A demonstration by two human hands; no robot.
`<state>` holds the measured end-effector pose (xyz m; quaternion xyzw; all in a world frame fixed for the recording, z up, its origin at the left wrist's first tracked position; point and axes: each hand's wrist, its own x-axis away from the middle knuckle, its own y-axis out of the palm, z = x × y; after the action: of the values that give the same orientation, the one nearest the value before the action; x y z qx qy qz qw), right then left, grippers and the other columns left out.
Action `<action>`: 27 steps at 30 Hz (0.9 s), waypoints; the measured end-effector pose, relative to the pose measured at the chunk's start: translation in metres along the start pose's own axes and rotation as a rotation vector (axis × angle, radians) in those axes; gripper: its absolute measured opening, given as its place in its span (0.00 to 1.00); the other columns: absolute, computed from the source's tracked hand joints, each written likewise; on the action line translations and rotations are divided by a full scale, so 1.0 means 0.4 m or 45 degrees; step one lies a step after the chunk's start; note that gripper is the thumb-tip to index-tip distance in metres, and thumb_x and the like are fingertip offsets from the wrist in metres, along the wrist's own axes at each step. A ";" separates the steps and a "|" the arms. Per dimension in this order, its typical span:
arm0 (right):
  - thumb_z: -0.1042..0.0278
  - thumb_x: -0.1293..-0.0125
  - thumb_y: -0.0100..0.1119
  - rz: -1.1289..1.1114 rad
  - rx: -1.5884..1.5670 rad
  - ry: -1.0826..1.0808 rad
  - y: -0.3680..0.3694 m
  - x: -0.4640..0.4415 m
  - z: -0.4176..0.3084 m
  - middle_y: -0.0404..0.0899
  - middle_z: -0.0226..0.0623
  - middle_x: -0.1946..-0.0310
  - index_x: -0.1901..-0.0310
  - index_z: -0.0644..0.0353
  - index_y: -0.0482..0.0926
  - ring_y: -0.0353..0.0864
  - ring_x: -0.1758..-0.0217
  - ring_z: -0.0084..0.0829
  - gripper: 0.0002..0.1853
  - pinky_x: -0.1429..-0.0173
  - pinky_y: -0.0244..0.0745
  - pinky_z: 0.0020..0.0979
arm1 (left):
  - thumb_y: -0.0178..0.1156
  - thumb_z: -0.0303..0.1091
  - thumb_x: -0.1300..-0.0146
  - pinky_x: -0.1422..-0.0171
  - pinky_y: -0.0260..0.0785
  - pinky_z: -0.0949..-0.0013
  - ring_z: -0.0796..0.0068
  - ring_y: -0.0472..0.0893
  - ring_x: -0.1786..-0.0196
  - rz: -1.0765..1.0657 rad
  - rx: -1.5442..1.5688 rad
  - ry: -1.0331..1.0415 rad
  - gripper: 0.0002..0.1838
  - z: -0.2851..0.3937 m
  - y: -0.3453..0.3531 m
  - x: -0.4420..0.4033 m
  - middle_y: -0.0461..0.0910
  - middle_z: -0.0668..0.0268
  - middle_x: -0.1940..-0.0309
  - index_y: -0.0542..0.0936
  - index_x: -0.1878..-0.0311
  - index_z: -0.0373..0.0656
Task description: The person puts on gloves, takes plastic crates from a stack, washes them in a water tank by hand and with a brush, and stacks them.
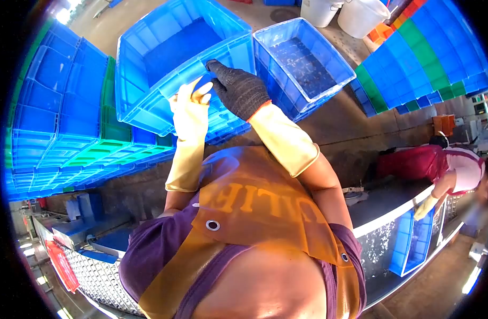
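Note:
A cream rubber glove covers my left hand (191, 114); its fingers are loosely bent and apart, in front of the near wall of a large blue plastic crate (140, 101). Beside it, my right hand (237, 89) wears a dark knit glove over a cream rubber sleeve. Its fingers stretch toward the crate's near rim with the thumb a little apart. Whether the fingertips touch the rim I cannot tell. Nothing shows in either hand. The crate's inside is bare, and it sits on other blue crates.
To the right stands another blue crate (302, 61) with a wet, speckled bottom. Tall stacks of blue and green crates rise at left (58, 106) and right (414, 58). White buckets (361, 16) stand behind. A co-worker (459, 170) bends over a blue crate (414, 239) at the right.

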<state>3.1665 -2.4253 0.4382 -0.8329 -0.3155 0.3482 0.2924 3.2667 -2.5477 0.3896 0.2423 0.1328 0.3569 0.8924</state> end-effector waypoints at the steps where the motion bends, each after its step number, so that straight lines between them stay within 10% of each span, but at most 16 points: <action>1: 0.59 0.34 0.53 -0.012 0.002 0.005 0.020 -0.001 0.016 0.82 0.49 0.59 0.39 0.48 0.70 0.82 0.59 0.50 0.22 0.56 0.76 0.48 | 0.52 0.31 0.30 0.60 0.70 0.71 0.65 0.80 0.52 0.058 0.073 -0.030 0.13 -0.003 0.007 0.011 0.75 0.58 0.43 0.67 0.46 0.40; 6: 0.62 0.34 0.52 -0.223 0.157 -0.109 0.035 -0.011 0.062 0.82 0.46 0.60 0.35 0.39 0.68 0.84 0.62 0.43 0.25 0.59 0.78 0.43 | 0.54 0.31 0.32 0.66 0.71 0.70 0.66 0.81 0.57 0.180 -0.347 0.041 0.12 -0.002 0.020 0.036 0.77 0.55 0.50 0.64 0.51 0.42; 11: 0.66 0.36 0.49 -0.461 0.747 -0.011 0.022 -0.025 0.036 0.84 0.39 0.68 0.32 0.38 0.64 0.85 0.68 0.41 0.29 0.71 0.74 0.49 | 0.58 0.28 0.38 0.67 0.71 0.72 0.73 0.80 0.65 0.369 0.193 -0.193 0.12 -0.024 0.030 0.019 0.80 0.60 0.59 0.77 0.51 0.39; 14: 0.64 0.37 0.48 -0.343 0.891 -0.026 0.044 -0.031 0.048 0.82 0.39 0.79 0.38 0.54 0.69 0.82 0.78 0.41 0.24 0.78 0.66 0.48 | 0.57 0.31 0.34 0.64 0.70 0.71 0.69 0.81 0.61 -0.018 -1.224 0.173 0.11 -0.037 0.020 0.028 0.80 0.58 0.55 0.74 0.50 0.43; 15: 0.64 0.37 0.48 -0.335 0.899 -0.014 0.044 -0.042 0.059 0.82 0.39 0.79 0.38 0.54 0.69 0.82 0.78 0.41 0.24 0.78 0.66 0.48 | 0.57 0.31 0.34 0.64 0.70 0.71 0.69 0.81 0.61 -0.034 -1.219 0.177 0.11 -0.028 0.035 0.018 0.80 0.58 0.55 0.74 0.50 0.43; 17: 0.66 0.38 0.49 -0.208 0.969 0.122 0.036 -0.053 0.057 0.82 0.37 0.79 0.35 0.58 0.66 0.82 0.79 0.39 0.27 0.79 0.64 0.48 | 0.58 0.33 0.33 0.64 0.69 0.69 0.66 0.82 0.58 0.174 0.271 -0.229 0.13 -0.015 0.058 0.000 0.79 0.57 0.51 0.69 0.49 0.45; 22: 0.56 0.37 0.55 0.038 0.826 0.126 -0.047 0.054 0.051 0.79 0.37 0.84 0.40 0.55 0.69 0.79 0.85 0.40 0.25 0.80 0.71 0.48 | 0.54 0.31 0.31 0.64 0.69 0.67 0.56 0.82 0.54 0.006 0.245 0.139 0.15 0.056 0.056 -0.030 0.76 0.52 0.49 0.63 0.46 0.44; 27: 0.55 0.40 0.61 0.024 0.295 0.147 -0.077 0.230 0.129 0.82 0.48 0.59 0.46 0.50 0.78 0.84 0.61 0.47 0.21 0.57 0.79 0.46 | 0.51 0.30 0.31 0.61 0.73 0.63 0.63 0.79 0.64 -0.008 -0.319 0.555 0.11 0.179 0.059 -0.014 0.74 0.45 0.45 0.69 0.48 0.39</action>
<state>3.1686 -2.3250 0.3932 -0.8151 -0.2478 0.3364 0.4012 3.2786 -2.5610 0.4632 0.0468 0.2776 0.4117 0.8668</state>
